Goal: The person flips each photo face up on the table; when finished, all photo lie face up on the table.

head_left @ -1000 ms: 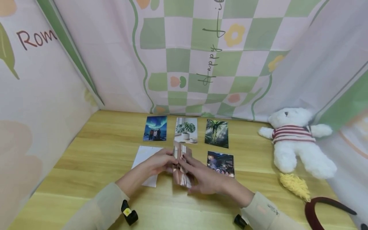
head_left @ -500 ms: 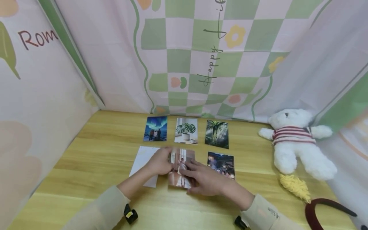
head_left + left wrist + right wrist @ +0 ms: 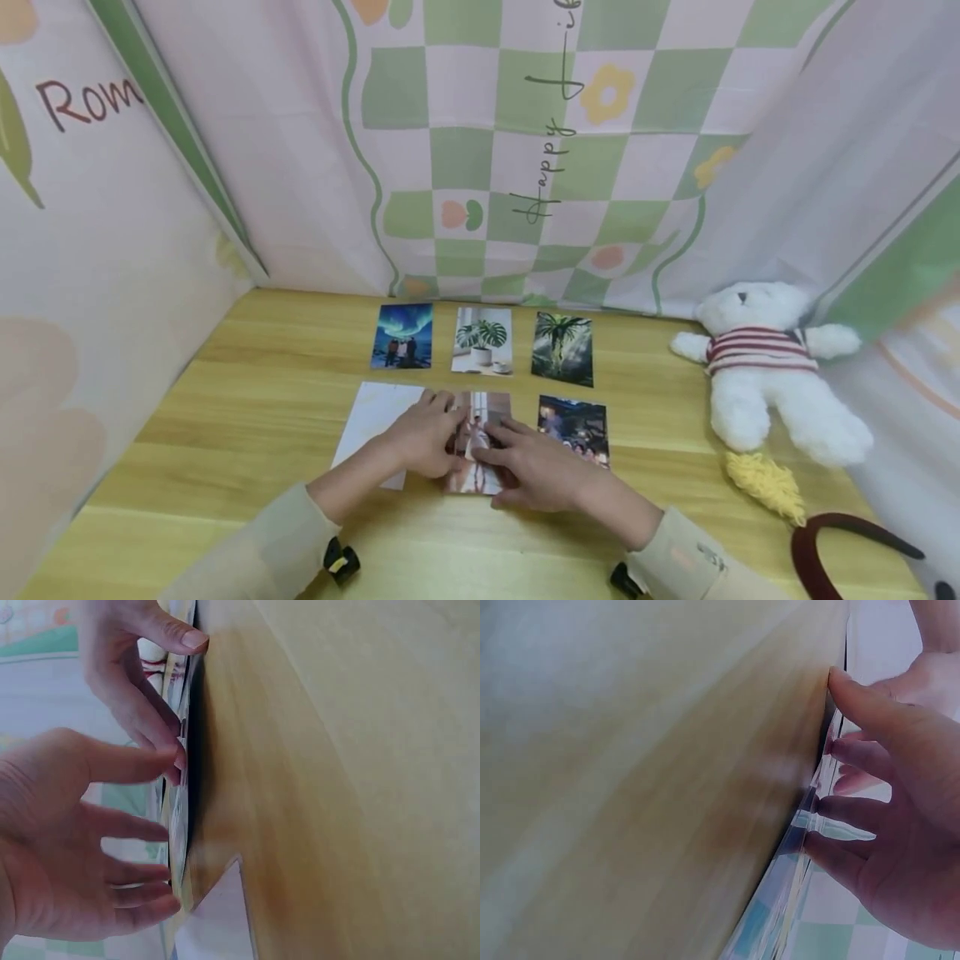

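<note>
A photo print [image 3: 482,407] of a pale-dressed figure in a sunlit room lies at the middle of the front row, partly covered by fingers. My left hand [image 3: 426,435] touches its left side, fingers fairly straight. From the other side, my right hand [image 3: 546,468] rests spread fingertips on the picture's right part. In the left wrist view the left hand [image 3: 75,847] reaches the thin edge of the print with loose fingers. The right wrist view has the right hand [image 3: 915,802] with its fingertips along the surface. Under the left wrist lies a white card [image 3: 371,417], partly hidden.
Behind are prints of an aurora [image 3: 402,336], a potted plant [image 3: 482,340] and a jungle plant [image 3: 562,348]. A night-scene print [image 3: 573,429] lies right of the hands. A white teddy bear [image 3: 765,367], yellow yarn [image 3: 765,486] and dark red headband [image 3: 810,550] occupy the table's right side.
The print, held up and bent between both hands a second ago, now lies flatter on the table. My left fingers have loosened and spread; the right hand has stayed nearly in place.
</note>
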Action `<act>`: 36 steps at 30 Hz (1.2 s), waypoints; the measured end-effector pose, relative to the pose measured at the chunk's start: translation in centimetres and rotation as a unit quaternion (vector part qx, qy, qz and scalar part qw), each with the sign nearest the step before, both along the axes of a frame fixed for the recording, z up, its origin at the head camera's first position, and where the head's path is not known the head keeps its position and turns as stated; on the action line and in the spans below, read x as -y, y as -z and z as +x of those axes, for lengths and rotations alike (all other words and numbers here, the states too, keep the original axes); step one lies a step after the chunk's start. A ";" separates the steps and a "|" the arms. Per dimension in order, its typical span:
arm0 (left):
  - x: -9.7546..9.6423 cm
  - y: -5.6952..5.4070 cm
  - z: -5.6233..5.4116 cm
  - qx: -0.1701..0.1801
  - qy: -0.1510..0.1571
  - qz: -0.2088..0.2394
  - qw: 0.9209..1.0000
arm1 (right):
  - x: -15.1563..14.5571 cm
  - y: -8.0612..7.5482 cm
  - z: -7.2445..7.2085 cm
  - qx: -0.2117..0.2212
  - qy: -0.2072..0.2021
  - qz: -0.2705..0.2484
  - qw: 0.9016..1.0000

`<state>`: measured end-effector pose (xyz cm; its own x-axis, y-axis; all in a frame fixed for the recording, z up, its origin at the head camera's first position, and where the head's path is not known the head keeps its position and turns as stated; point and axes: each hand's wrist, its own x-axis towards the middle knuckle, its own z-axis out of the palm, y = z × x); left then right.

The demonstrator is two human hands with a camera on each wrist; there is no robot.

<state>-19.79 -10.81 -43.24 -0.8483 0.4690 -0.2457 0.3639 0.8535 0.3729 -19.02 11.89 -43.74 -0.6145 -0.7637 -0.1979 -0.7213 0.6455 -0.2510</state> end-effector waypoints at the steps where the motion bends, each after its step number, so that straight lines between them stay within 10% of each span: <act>1: 0.1 -0.1 0.1 0.000 0.013 -0.008 1.000 | 0.0 0.0 0.0 0.000 -0.001 -0.001 1.000; 7: 0.4 0.2 0.0 -0.002 0.066 -0.037 0.997 | 0.1 0.0 -0.2 -0.016 -0.012 -0.004 1.000; 28: 0.1 0.1 -0.2 -0.014 0.074 -0.062 0.995 | 0.1 0.1 -0.7 -0.030 -0.021 -0.014 0.999; 36: 1.9 -0.3 -0.7 0.024 0.084 0.010 0.996 | 0.2 -0.1 -0.7 -0.043 -0.022 -0.035 0.998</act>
